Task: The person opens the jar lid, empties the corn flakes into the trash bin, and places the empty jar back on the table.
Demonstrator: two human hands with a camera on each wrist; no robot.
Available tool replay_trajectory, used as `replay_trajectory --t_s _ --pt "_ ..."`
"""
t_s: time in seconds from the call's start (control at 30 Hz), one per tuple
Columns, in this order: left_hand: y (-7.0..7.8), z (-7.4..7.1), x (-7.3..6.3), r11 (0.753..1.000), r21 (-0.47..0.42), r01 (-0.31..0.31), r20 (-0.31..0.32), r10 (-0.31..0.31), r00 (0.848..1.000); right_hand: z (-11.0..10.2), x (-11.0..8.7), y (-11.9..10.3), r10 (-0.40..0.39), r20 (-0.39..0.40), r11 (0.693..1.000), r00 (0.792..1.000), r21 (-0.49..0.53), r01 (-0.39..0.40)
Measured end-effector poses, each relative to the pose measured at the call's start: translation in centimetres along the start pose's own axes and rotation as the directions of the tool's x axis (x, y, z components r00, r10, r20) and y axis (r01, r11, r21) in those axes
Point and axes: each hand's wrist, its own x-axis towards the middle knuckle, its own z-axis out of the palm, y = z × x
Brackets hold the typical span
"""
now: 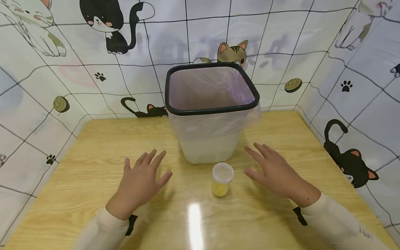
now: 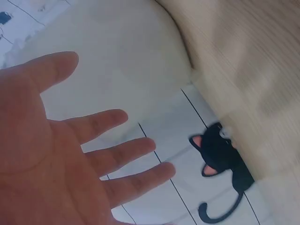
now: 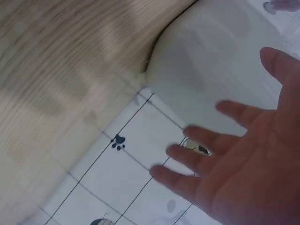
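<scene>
A small clear jar (image 1: 222, 180) with a whitish lid and yellow contents stands upright on the table, in front of a white trash bin (image 1: 209, 147) lined with a thin plastic bag. To the jar's left is my left hand (image 1: 139, 184), fingers spread and holding nothing. My right hand (image 1: 275, 173) is on the jar's other side, closer to it, also spread and bare. In the left wrist view the left palm (image 2: 56, 154) faces the bin's pale side (image 2: 126, 56). The right wrist view has the right palm (image 3: 262, 173) beside the bin's wall (image 3: 201, 61).
The bin's black rim (image 1: 212, 111) faces up, with the bag (image 1: 253, 116) folded over it. Cat-patterned sheeting (image 1: 162, 41) rises behind the wooden table (image 1: 93, 149) and along both its sides. A bright reflection lies on the tabletop near the front.
</scene>
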Motion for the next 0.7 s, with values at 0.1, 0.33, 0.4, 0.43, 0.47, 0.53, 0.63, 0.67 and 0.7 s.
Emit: replay_trajectory --t_s 0.1,0.33,0.4,0.43,0.47,0.53,0.63,0.67,0.7 --pt "1.5 0.2 0.2 0.999 0.006 -0.047 -0.001 0.047 0.999 0.5 0.1 -0.1 -0.11 0.054 0.986 0.992 0.133 0.102" --pt "5.7 0.1 1.3 0.969 -0.004 -0.248 -0.165 0.244 0.956 1.6 1.4 -0.5 -0.289 0.112 0.884 0.951 0.411 0.22" --pt "6.8 -0.1 1.7 0.955 -0.015 -0.296 -0.189 0.289 0.939 2.0 1.9 -0.8 -0.296 0.12 0.856 0.948 0.474 0.207" --pt "7.4 -0.1 1.9 0.946 -0.025 -0.323 -0.19 0.313 0.931 2.2 2.2 -0.9 -0.299 0.129 0.839 0.946 0.507 0.196" --pt "7.9 -0.1 2.2 0.938 -0.03 -0.346 -0.186 0.335 0.924 2.4 2.6 -1.1 -0.308 0.132 0.822 0.942 0.535 0.193" --pt "9.0 0.0 2.6 0.923 -0.048 -0.382 -0.158 0.37 0.915 2.9 3.3 -1.3 -0.331 0.131 0.785 0.934 0.588 0.195" --pt "10.4 0.2 3.3 0.892 -0.08 -0.445 -0.123 0.434 0.892 3.7 3.9 -1.3 -0.369 0.133 0.731 0.92 0.652 0.2" --pt "10.9 0.3 3.5 0.883 -0.084 -0.462 -0.12 0.451 0.884 4.0 4.1 -1.2 -0.382 0.131 0.717 0.915 0.666 0.204" --pt "11.2 0.4 3.7 0.872 -0.091 -0.481 -0.117 0.47 0.875 4.2 4.1 -1.1 -0.387 0.137 0.704 0.912 0.683 0.196"
